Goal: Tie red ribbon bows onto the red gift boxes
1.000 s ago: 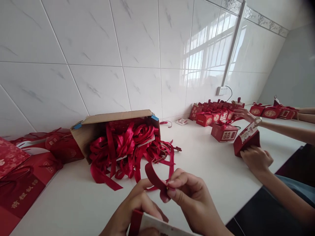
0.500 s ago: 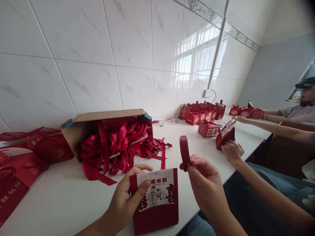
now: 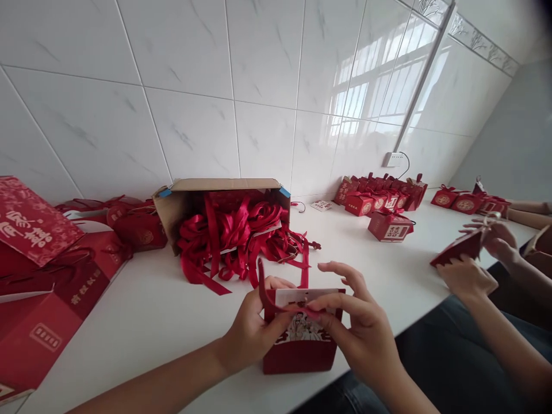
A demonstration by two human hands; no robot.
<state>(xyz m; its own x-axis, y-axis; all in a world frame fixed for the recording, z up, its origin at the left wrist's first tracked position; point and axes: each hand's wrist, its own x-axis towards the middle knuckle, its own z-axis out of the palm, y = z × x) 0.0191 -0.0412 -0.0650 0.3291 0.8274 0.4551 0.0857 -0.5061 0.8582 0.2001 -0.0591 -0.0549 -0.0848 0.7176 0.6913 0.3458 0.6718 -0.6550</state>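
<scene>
In the head view a red gift box (image 3: pixel 297 359) with a white printed panel of a couple stands upright in front of me. My left hand (image 3: pixel 254 322) grips its upper left side, thumb across the front and fingers behind. A dark red ribbon strap (image 3: pixel 264 287) rises beside that thumb and runs across the top of the panel. With thumb and index finger, my right hand (image 3: pixel 362 322) pinches the strap's other end against the panel; its other fingers are raised. The strap and fingers partly cover the printed picture.
A cardboard carton (image 3: pixel 228 184) lies on its side, spilling red ribbons (image 3: pixel 241 224). Large red boxes (image 3: pixel 64 305) crowd the left. Finished-looking boxes (image 3: pixel 383 195) line the wall, with a single box (image 3: pixel 390 226) nearer. At right, a co-worker's hands (image 3: pixel 468 279) hold another red box (image 3: pixel 459 247).
My right hand has brought the strap from beside the gift box onto its front panel. My left thumb has shifted inward to the strap. The view has swung left.
</scene>
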